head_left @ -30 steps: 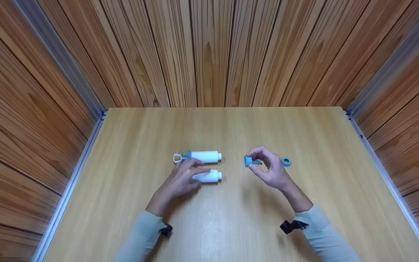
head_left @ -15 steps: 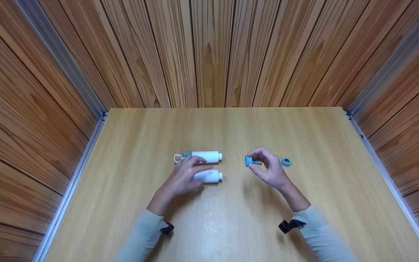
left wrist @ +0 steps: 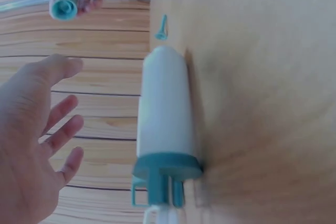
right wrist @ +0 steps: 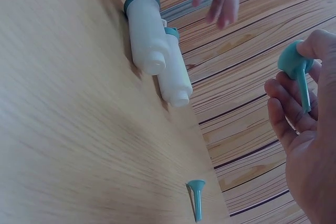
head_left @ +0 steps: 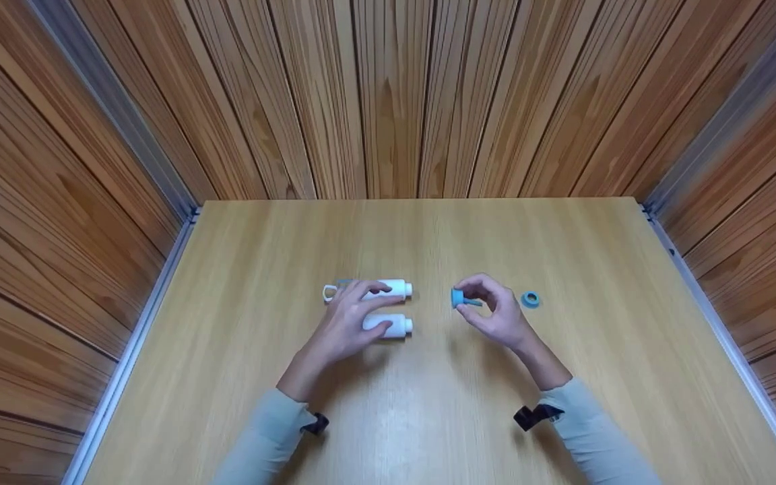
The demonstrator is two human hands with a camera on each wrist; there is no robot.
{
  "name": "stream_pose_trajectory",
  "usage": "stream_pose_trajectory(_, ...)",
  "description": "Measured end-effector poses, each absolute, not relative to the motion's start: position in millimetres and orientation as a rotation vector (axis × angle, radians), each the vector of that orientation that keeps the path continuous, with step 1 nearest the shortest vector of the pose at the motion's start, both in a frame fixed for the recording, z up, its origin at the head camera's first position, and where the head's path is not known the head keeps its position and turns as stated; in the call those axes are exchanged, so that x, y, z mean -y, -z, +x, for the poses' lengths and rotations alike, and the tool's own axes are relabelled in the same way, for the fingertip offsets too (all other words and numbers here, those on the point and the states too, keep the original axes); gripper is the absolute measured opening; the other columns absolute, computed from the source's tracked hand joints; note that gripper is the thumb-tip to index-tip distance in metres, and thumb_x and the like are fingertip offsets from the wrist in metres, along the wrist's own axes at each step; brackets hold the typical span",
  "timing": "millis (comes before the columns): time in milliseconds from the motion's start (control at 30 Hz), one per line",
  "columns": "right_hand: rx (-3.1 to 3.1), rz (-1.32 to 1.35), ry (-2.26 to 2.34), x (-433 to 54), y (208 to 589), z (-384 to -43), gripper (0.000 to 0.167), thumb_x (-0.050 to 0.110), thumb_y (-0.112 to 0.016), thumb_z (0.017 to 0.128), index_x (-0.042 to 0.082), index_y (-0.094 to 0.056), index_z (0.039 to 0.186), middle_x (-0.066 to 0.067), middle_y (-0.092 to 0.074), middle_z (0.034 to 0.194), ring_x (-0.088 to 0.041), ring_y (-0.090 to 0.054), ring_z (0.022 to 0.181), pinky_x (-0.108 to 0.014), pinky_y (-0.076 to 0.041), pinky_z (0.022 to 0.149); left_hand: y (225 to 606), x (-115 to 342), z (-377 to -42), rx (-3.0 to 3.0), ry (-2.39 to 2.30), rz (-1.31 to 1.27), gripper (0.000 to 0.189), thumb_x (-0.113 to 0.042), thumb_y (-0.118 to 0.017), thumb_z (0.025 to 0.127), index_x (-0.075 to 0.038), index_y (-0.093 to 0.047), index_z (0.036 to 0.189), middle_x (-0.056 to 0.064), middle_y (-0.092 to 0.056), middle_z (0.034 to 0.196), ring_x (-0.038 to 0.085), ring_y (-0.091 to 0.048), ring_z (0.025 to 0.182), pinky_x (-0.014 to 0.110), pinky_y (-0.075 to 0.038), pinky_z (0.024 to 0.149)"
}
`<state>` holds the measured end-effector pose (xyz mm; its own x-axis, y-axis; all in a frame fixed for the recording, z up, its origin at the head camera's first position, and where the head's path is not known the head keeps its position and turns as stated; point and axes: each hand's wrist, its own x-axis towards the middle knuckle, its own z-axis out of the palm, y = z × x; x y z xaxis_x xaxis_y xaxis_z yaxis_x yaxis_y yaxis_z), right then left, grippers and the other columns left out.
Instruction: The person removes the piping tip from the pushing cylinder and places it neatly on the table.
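Note:
Two white syringe-like barrels lie side by side, the far one (head_left: 398, 289) and the near one (head_left: 398, 326). A teal flange (left wrist: 168, 165) and a pale ring handle (head_left: 329, 292) sit at their left ends. Over them my left hand (head_left: 342, 325) hovers with fingers spread; in the left wrist view it holds nothing and stays apart from the barrel (left wrist: 167, 103). To the right, my right hand (head_left: 504, 320) pinches a teal funnel-shaped nozzle (head_left: 457, 298) between thumb and fingers, its wide mouth facing left and its thin stem (right wrist: 303, 90) toward the palm.
Beyond the right hand a teal ring-like piece (head_left: 525, 301) rests on the wooden table (head_left: 388, 417). A teal funnel with a stem (right wrist: 197, 192) shows on the table in the right wrist view. Wood-plank walls (head_left: 388, 101) enclose the back and sides.
My left hand has shifted slightly right over the barrels, and its thumb has spread away from the fingers. The right hand keeps the nozzle in nearly the same place.

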<state>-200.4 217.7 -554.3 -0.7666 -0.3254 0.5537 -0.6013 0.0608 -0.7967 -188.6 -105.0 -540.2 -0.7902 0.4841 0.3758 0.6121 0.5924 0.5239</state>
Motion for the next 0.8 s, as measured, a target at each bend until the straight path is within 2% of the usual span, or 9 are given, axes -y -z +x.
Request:
stream_pose_trajectory(133, 2.101, 0.936, -1.779, -217, 555, -200, 0.029, -0.008, -0.078, 0.098, -0.016, -0.068, 0.123, 0.001, -0.077, 0.115, -0.013, -0.073, 0.102, -0.018, -0.061, 0.099, 531, 99, -185, 2.578, 1.063, -0.865, 0.038, -0.017, -0.088, 0.099, -0.019, -0.082, 0.136, 0.009, -0.076, 0.138, 0.032, -0.07, 0.132, 0.06, -0.055, 0.116)
stream_pose_trajectory(200, 2.101, 0.933, -1.784, -216, 555, -200, 0.03, -0.008, -0.079, 0.097, -0.015, -0.069, 0.124, 0.0, -0.077, 0.115, -0.012, -0.073, 0.103, -0.018, -0.061, 0.1, 526, 97, -184, 2.55, 1.11, -0.845, 0.037, -0.018, -0.088, 0.099, -0.018, -0.082, 0.135, 0.008, -0.078, 0.136, 0.031, -0.072, 0.131, 0.057, -0.058, 0.114)
stream_pose_trajectory(367, 2.089, 0.933, -1.798, -214, 554, -200, 0.03, -0.004, -0.079, 0.1, -0.014, -0.07, 0.126, 0.006, -0.077, 0.116, -0.013, -0.074, 0.103, -0.017, -0.061, 0.1, 520, 94, -184, 2.461, 1.194, -0.837, 0.036, -0.02, -0.088, 0.099, -0.016, -0.082, 0.135, 0.006, -0.082, 0.135, 0.026, -0.077, 0.127, 0.048, -0.064, 0.11)
stream_pose_trajectory(600, 2.059, 0.947, -1.833, -208, 552, -200, 0.038, -0.023, -0.073, 0.092, -0.015, -0.07, 0.128, 0.009, -0.079, 0.119, -0.002, -0.076, 0.111, -0.017, -0.061, 0.102, 519, 86, -184, 2.345, 1.266, -0.904, 0.035, -0.018, -0.088, 0.099, -0.012, -0.083, 0.134, 0.007, -0.084, 0.135, 0.027, -0.079, 0.126, 0.045, -0.065, 0.11)
stream_pose_trajectory(800, 2.06, 0.942, -1.854, -203, 548, -200, 0.04, -0.025, -0.072, 0.091, -0.014, -0.071, 0.13, 0.011, -0.079, 0.122, -0.003, -0.077, 0.113, -0.018, -0.062, 0.101, 516, 77, -185, 2.29, 1.286, -0.96, 0.032, -0.015, -0.086, 0.1, -0.01, -0.083, 0.132, 0.011, -0.083, 0.135, 0.03, -0.079, 0.125, 0.045, -0.066, 0.108)
